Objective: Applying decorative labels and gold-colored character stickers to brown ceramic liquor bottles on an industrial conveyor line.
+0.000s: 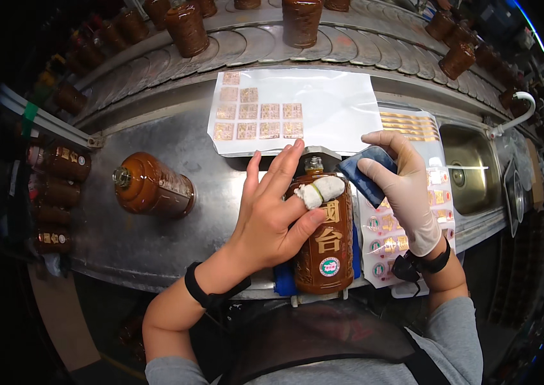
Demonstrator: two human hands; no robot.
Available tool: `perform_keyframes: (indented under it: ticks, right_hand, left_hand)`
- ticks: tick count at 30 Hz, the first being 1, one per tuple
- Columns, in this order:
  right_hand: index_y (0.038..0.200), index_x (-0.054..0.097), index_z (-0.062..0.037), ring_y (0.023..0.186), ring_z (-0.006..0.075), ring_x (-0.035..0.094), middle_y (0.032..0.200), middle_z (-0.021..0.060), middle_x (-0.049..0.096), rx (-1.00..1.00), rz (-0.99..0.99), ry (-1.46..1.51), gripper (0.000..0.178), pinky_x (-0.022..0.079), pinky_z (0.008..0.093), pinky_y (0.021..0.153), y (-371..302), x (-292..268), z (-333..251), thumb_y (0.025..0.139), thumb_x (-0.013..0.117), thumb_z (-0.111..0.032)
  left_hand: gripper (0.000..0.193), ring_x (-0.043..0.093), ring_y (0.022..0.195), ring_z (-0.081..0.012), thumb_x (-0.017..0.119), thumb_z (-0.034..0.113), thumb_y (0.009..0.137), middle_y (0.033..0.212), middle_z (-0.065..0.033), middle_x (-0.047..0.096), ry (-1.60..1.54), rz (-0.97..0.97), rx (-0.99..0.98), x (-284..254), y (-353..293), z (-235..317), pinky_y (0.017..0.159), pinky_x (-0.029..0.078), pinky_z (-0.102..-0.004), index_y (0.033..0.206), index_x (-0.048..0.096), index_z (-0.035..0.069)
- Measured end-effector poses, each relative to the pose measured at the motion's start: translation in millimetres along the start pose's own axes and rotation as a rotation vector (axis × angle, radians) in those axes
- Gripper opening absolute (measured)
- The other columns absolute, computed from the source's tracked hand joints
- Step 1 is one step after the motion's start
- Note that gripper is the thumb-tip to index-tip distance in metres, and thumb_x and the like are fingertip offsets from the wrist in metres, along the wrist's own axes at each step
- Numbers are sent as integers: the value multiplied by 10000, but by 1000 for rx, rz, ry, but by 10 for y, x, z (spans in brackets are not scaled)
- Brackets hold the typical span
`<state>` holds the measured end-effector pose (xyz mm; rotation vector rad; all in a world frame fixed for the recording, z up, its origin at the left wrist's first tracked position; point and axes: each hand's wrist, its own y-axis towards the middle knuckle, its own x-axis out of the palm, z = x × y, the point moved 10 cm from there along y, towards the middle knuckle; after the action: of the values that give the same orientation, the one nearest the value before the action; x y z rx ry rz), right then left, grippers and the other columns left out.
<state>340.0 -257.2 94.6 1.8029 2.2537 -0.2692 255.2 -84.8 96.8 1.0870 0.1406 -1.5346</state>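
Observation:
A brown glass bottle (323, 256) with gold characters and a round green-and-white sticker lies in front of me, its clear neck pointing away. My left hand (272, 215) is over its left side with the fingers stretched apart. One of those fingers has a white wrap (320, 191) held by a band, and it lies across the upper part of the bottle, as does the thumb tip. In a pale glove, my right hand (410, 183) pinches a dark blue flat pad (369, 174) beside the bottle's shoulder. Blue padding (283, 280) shows under the bottle.
A second brown bottle (153, 186) lies on the metal table to the left. Beyond my hands is a white sheet (342, 96) with small gold stickers; another sticker sheet (387, 247) lies right, near a sink (467, 167). Bottles ride a slatted conveyor (240, 48) at the back.

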Motion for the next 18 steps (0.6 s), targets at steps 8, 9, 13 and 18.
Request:
perform_keyframes:
  ticks: [8, 9, 13, 18]
  right_hand:
    - [1214, 579, -3, 940, 97, 630, 1062, 78, 648, 3, 20, 117, 393, 520, 234, 827, -229, -79, -84, 841, 702, -5]
    - [1214, 579, -3, 940, 97, 630, 1062, 78, 648, 2, 21, 120, 393, 520, 234, 827, -246, -80, -96, 841, 702, -5]
    - [1207, 577, -12, 938, 99, 631, 1052, 64, 649, 30, 3, 163, 379, 522, 237, 823, -304, -46, -63, 847, 697, -2]
    - [1189, 590, -30, 912, 85, 618, 1036, 42, 637, 48, -3, 170, 372, 503, 223, 815, -321, 19, -14, 836, 704, -9]
  left_hand:
    - [402, 425, 1403, -371, 470, 324, 1023, 1505, -278, 426, -181, 51, -152, 62, -67, -332, 1163, 142, -589, 1222, 699, 61]
    - [405, 433, 1399, -363, 467, 321, 1025, 1505, -277, 429, -221, 58, -177, 38, -87, -379, 1167, 141, -582, 1228, 699, 60]
    - [415, 444, 1392, -356, 463, 333, 1022, 1525, -269, 406, -158, 86, -90, -92, -88, -200, 1172, 133, -575, 1232, 705, 69]
    - [422, 427, 1403, -351, 463, 332, 1021, 1522, -253, 419, -103, 28, -118, 6, -117, -192, 1181, 127, -559, 1271, 678, 69]
